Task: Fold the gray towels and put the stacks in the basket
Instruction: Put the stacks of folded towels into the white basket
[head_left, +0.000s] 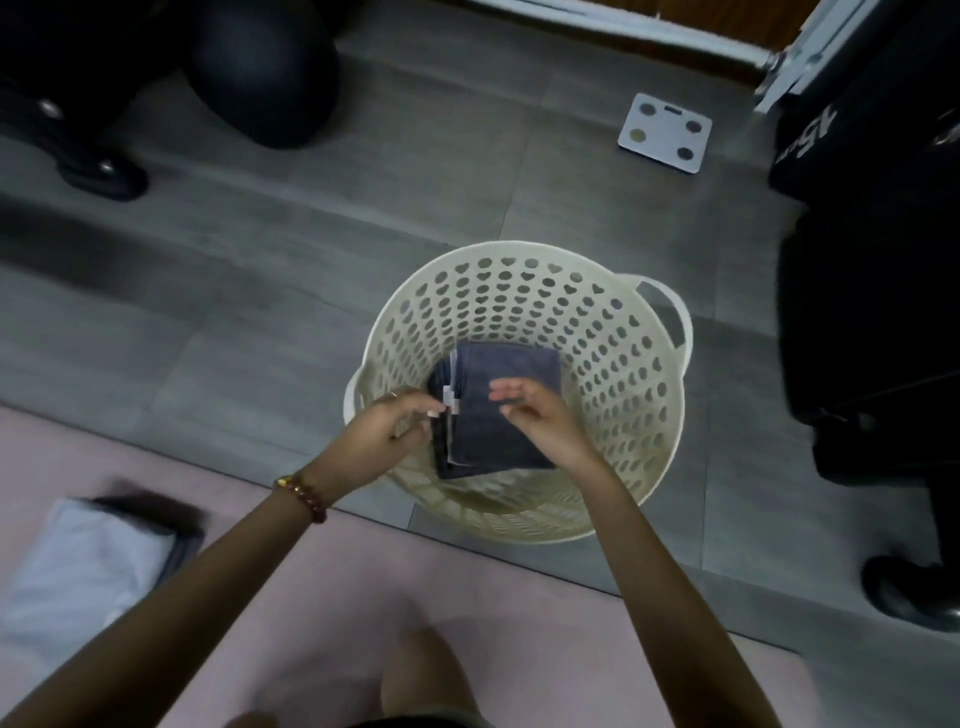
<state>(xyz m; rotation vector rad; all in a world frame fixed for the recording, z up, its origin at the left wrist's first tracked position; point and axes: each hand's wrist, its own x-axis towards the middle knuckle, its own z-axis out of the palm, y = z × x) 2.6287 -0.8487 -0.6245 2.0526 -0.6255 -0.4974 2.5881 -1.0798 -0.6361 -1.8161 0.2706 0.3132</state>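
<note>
A stack of folded gray towels lies inside the cream plastic basket with heart-shaped holes, which stands on the gray tiled floor. White tags show along the stack's left edge. My left hand, with a beaded bracelet on its wrist, reaches into the basket, and its fingertips touch the stack's left edge by the tags. My right hand hovers just over the stack's right part with its fingers loosely bent and nothing in them.
I sit on a pink mat; a white cloth over a dark folded piece lies at its left. A white scale, a black ball and black shoes are beyond. A person in black stands at right.
</note>
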